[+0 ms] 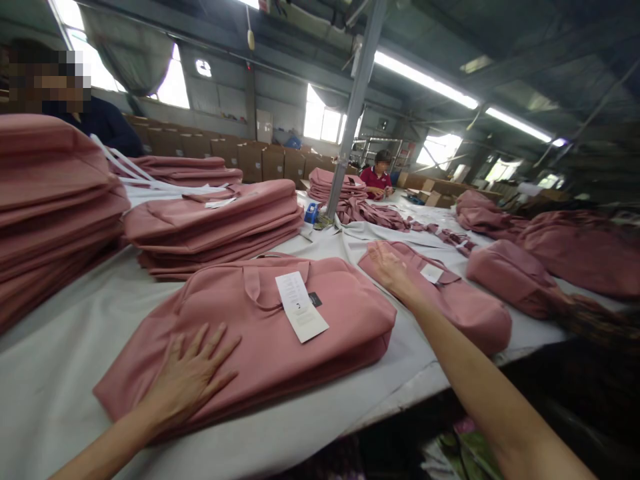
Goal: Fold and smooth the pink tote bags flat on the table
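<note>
Head view, pretty simple spot: left hand flat and spread wide on the near bag, front of the table, tag facing up. Right hand also open, palm down, holding nothing, reaching onto the next bag to the right. Probably best to keep the left pressing so the near bag stays flat. Worth gripping the next bag's edge properly, since it sits close to the table edge. Stacks behind, well apart.
</note>
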Tool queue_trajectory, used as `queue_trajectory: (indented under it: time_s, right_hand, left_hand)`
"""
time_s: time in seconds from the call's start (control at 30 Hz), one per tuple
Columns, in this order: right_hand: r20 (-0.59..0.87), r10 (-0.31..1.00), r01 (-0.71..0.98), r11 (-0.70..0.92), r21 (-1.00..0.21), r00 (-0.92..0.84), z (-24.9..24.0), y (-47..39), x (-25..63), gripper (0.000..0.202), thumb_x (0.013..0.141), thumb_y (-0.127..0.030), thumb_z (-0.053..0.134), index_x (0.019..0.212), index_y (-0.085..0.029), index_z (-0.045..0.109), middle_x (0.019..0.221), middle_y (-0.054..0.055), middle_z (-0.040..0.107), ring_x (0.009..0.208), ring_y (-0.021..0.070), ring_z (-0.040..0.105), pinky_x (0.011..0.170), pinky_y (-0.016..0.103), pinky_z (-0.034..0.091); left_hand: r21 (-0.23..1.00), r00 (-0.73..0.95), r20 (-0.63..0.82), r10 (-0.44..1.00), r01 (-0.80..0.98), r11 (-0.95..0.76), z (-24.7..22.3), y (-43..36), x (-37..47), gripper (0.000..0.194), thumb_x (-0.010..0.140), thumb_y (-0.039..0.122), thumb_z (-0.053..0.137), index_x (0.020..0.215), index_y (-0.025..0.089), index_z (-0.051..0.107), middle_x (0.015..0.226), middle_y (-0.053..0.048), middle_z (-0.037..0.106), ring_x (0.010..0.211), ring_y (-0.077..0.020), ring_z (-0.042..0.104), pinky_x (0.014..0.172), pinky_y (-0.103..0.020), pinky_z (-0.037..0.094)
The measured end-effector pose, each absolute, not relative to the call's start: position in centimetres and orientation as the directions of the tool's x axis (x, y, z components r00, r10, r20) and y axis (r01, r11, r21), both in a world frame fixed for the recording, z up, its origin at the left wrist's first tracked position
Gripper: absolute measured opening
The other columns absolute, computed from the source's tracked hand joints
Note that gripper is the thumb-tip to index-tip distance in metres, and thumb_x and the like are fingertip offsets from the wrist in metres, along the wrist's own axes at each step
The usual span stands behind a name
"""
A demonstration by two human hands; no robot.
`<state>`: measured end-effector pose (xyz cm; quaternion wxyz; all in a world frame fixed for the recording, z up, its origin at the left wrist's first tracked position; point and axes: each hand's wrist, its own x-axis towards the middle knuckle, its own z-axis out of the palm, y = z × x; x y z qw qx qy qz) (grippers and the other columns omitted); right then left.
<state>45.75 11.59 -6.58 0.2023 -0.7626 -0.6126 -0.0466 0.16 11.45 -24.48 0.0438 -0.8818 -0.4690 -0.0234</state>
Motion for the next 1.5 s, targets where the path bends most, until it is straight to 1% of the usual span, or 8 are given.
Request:
queue_trajectory:
  time_s: [0.23,0.53,0.67,0.77,1.03,1.23,1.33,1.5]
  right_hand:
    - [0.141,0.883,0.894,-0.446,-0.045,0.447,-19.2,6.3,43.6,0.067,0.092,-0.062,0.032,0.146,-0.023,0.031,0.153,0.017,0.023,0.135,0.0445,0.023,0.101,0.07,0.019]
    - [0.081,0.783,0.773,-0.583,-0.25,0.617,-20.8,6.0,45.7,0.105,0.073,-0.088,0.023,0.148,-0.015,0.019,0.136,0.025,0.038,0.12,0.0472,0.042,0.093,0.061,0.039]
    - [0.046,0.769,0.75,-0.607,-0.262,0.638,-20.8,5.9,45.9,0.109,0.07,-0.09,0.025,0.147,-0.014,0.02,0.132,0.027,0.041,0.12,0.0494,0.041,0.094,0.061,0.038]
    - [0.028,0.773,0.754,-0.608,-0.249,0.633,-20.8,6.2,46.0,0.109,0.07,-0.09,0.026,0.147,-0.014,0.019,0.132,0.029,0.041,0.121,0.0501,0.041,0.093,0.06,0.038]
    - [-0.013,0.78,0.762,-0.614,-0.206,0.625,-19.5,3.3,45.2,0.106,0.072,-0.088,0.027,0.147,-0.014,0.021,0.123,0.029,0.047,0.115,0.0491,0.047,0.086,0.059,0.041]
    - [0.025,0.794,0.784,-0.595,-0.176,0.608,-20.9,-3.2,43.0,0.103,0.076,-0.085,0.019,0.149,-0.012,0.018,0.115,0.027,0.05,0.108,0.0475,0.051,0.086,0.057,0.041]
    - [0.169,0.808,0.825,-0.547,-0.142,0.565,-21.3,-4.0,41.7,0.09,0.083,-0.076,0.018,0.148,-0.014,0.022,0.125,0.026,0.046,0.112,0.0462,0.049,0.089,0.061,0.038]
    - [0.424,0.869,0.967,-0.237,-0.098,0.256,-21.0,-3.6,41.2,0.07,0.092,-0.058,0.023,0.143,-0.012,0.033,0.146,0.022,0.033,0.134,0.0361,0.031,0.106,0.062,0.022]
  left_hand:
    - [0.015,0.593,0.036,0.804,0.804,-0.594,-22.9,10.8,-0.1,0.06,0.091,0.06,0.038,0.146,0.038,0.026,0.156,-0.009,0.023,0.14,-0.0427,0.015,0.107,-0.067,0.008]
    - [0.007,0.568,0.116,0.815,0.82,-0.572,-20.6,9.5,0.3,0.052,0.094,0.049,0.042,0.141,0.029,0.041,0.152,-0.012,0.03,0.14,-0.0368,0.022,0.111,-0.057,0.019]
    - [0.128,0.164,0.264,0.951,0.971,-0.203,-20.1,7.9,-1.6,0.063,0.088,0.05,0.053,0.145,0.031,0.033,0.157,-0.013,0.012,0.14,-0.0456,0.01,0.108,-0.065,0.016]
    - [0.388,-0.216,0.143,0.966,0.91,0.146,-20.6,7.8,-3.4,0.086,0.084,0.059,0.054,0.149,0.019,0.018,0.149,-0.026,0.02,0.131,-0.046,0.034,0.1,-0.058,0.036]
    - [0.497,-0.207,0.072,0.976,0.855,0.144,-20.7,6.6,-5.7,0.088,0.079,0.06,0.057,0.149,0.02,0.021,0.118,-0.017,0.044,0.103,-0.0359,0.057,0.091,-0.048,0.045]
    - [0.455,-0.136,0.084,0.987,0.887,0.084,-21.7,2.5,-9.8,0.092,0.08,0.069,0.048,0.15,0.021,0.015,0.109,-0.013,0.044,0.101,-0.0352,0.056,0.089,-0.049,0.047]
    - [0.229,-0.138,0.106,0.985,0.967,0.111,-20.4,1.9,-9.2,0.082,0.085,0.064,0.046,0.15,0.022,0.018,0.13,-0.024,0.039,0.111,-0.044,0.052,0.087,-0.061,0.044]
    - [-0.069,0.457,0.132,0.879,0.889,-0.452,-18.3,2.4,-6.5,0.048,0.097,0.026,0.03,0.145,0.031,0.034,0.156,-0.01,0.022,0.141,-0.033,0.02,0.112,-0.062,0.011]
